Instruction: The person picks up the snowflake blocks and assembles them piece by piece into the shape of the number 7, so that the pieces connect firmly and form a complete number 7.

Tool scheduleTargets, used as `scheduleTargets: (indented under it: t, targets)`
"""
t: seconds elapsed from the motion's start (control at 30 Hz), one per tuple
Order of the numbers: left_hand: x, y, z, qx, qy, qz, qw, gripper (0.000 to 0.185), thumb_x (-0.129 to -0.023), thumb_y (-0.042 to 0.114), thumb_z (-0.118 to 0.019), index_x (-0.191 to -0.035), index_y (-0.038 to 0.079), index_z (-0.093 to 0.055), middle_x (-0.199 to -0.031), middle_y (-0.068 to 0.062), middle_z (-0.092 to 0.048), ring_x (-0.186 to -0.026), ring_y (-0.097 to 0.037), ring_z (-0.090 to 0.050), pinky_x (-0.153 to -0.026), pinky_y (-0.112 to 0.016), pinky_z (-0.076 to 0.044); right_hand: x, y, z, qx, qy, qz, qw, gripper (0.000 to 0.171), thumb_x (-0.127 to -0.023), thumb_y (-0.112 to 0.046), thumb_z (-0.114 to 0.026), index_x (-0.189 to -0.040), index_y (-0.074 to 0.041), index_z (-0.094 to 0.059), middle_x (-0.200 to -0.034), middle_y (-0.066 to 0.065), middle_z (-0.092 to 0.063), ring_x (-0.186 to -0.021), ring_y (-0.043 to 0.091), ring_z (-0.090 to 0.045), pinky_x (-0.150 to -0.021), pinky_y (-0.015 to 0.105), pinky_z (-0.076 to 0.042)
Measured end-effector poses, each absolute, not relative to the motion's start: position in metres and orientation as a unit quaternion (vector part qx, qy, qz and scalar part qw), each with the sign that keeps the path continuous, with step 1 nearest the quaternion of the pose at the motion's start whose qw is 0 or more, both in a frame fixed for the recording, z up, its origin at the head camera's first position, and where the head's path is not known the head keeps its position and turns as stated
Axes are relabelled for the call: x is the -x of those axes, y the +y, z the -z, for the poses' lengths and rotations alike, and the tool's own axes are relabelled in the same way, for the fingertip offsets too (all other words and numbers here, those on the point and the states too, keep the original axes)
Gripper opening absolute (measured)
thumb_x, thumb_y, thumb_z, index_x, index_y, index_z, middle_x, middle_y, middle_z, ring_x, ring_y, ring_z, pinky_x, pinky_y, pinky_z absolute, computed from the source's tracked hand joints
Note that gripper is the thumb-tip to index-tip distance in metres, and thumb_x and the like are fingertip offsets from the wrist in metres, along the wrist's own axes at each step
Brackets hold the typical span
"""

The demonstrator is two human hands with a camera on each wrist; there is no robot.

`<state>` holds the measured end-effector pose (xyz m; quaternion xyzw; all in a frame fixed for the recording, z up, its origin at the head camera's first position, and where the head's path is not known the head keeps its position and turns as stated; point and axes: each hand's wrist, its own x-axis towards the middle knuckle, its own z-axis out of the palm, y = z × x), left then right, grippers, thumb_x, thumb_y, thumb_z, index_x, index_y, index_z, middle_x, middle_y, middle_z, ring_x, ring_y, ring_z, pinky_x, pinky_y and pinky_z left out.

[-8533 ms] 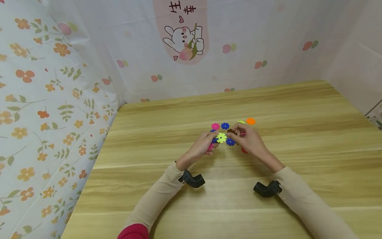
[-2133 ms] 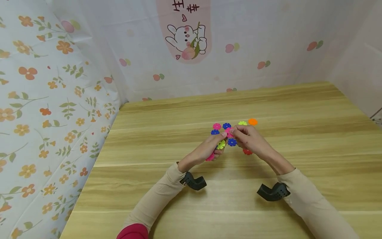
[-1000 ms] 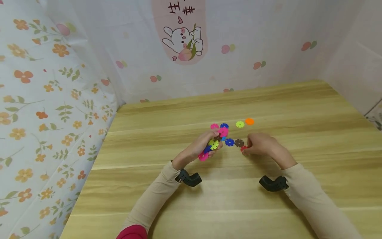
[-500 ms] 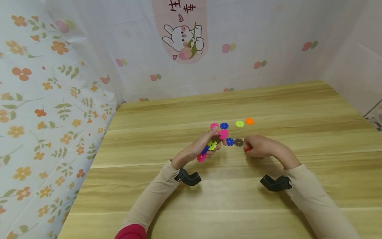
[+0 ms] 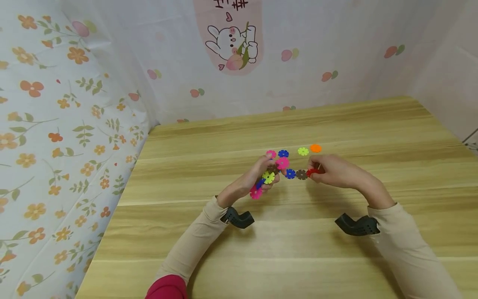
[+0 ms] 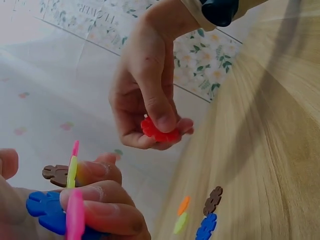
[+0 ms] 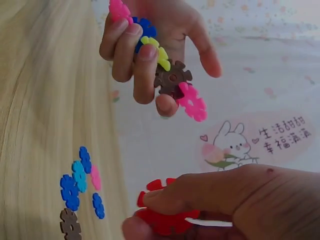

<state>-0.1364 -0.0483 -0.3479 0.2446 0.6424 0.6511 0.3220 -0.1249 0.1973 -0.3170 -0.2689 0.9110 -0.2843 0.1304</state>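
My left hand [image 5: 248, 179] grips a chain of slotted snowflake discs, its fingers curled round it in the right wrist view. The chain runs from a pink disc [image 7: 120, 11] through a blue disc [image 7: 145, 30], a yellow-green disc [image 7: 159, 52] and a brown disc [image 7: 172, 77] to another pink disc [image 7: 193, 102] at the free end. My right hand [image 5: 337, 171] pinches a red snowflake disc [image 6: 159, 131] between thumb and fingers, raised off the wood and apart from the chain. Fingers hide part of the red disc.
On the wooden table [image 5: 295, 249] lie loose discs: blue [image 5: 290, 174], brown [image 5: 301, 175], yellow-green [image 5: 303, 151], orange [image 5: 315, 148], another blue [image 5: 283, 154], pink [image 5: 271, 154] and light blue [image 7: 79, 176]. A patterned cloth [image 5: 160, 62] hangs behind the table.
The chain has gained the brown disc and the end pink disc. My right hand has left the chain, moved right, taken the red disc from the table and lifted it.
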Motion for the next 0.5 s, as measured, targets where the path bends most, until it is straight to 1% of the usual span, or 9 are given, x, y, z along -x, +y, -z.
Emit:
scheduleTargets:
  t: [0.1,0.17,0.23,0.33,0.4,0.5]
  targets:
    - [0.136,-0.049,0.347,-0.234,0.639,-0.665,0.307,0.067,-0.097,0.050,-0.011,-0.109,-0.006,-0.046,-0.075,-0.004,-0.043,-0.048,-0.009,-0.031,-0.043,-0.022,-0.033,0.125,0.193,0.318,0.277,0.910,0.295,0.090,0.010,-0.084,-0.002,-0.064,-0.084,-0.008,-0.056,-0.077,-0.001,-0.059,-0.069,0.015,-0.056,-0.059,0.031,-0.046]
    - [0.135,-0.048,0.347,-0.230,0.638,-0.674,0.291,0.070,-0.098,0.051,-0.010,-0.108,-0.008,-0.046,-0.073,-0.004,-0.043,-0.047,-0.009,-0.032,-0.043,-0.022,-0.033,0.124,0.188,0.318,0.286,0.908,0.303,0.049,0.009,-0.084,-0.003,-0.065,-0.083,-0.009,-0.058,-0.077,-0.003,-0.060,-0.070,0.014,-0.058,-0.060,0.031,-0.047]
    - [0.133,-0.046,0.345,-0.221,0.640,-0.682,0.275,0.070,-0.099,0.052,-0.012,-0.105,-0.008,-0.048,-0.069,-0.003,-0.043,-0.046,-0.009,-0.032,-0.041,-0.022,-0.033,0.123,0.183,0.318,0.301,0.906,0.298,-0.010,0.010,-0.084,-0.005,-0.066,-0.081,-0.011,-0.059,-0.073,-0.005,-0.056,-0.067,0.012,-0.055,-0.058,0.030,-0.045]
    - [0.130,-0.043,0.344,-0.203,0.650,-0.691,0.244,0.067,-0.100,0.051,-0.017,-0.100,-0.008,-0.050,-0.064,-0.003,-0.044,-0.044,-0.009,-0.034,-0.040,-0.022,-0.034,0.120,0.177,0.318,0.318,0.900,0.284,-0.092,0.012,-0.082,-0.007,-0.069,-0.077,-0.011,-0.059,-0.064,-0.007,-0.046,-0.057,0.009,-0.044,-0.052,0.027,-0.037]
    - [0.129,-0.042,0.344,-0.187,0.654,-0.698,0.226,0.061,-0.101,0.048,-0.022,-0.101,-0.006,-0.052,-0.064,-0.003,-0.045,-0.044,-0.008,-0.034,-0.040,-0.022,-0.035,0.118,0.174,0.318,0.326,0.895,0.277,-0.128,0.013,-0.080,-0.007,-0.070,-0.077,-0.010,-0.059,-0.059,-0.008,-0.041,-0.053,0.009,-0.038,-0.048,0.026,-0.034]
    - [0.128,-0.041,0.346,-0.170,0.650,-0.713,0.204,0.053,-0.102,0.040,-0.028,-0.109,-0.007,-0.052,-0.067,-0.003,-0.046,-0.043,-0.008,-0.036,-0.040,-0.021,-0.036,0.116,0.170,0.318,0.332,0.886,0.287,-0.149,0.012,-0.079,-0.004,-0.071,-0.079,-0.009,-0.060,-0.056,-0.012,-0.044,-0.050,0.005,-0.039,-0.046,0.023,-0.035]
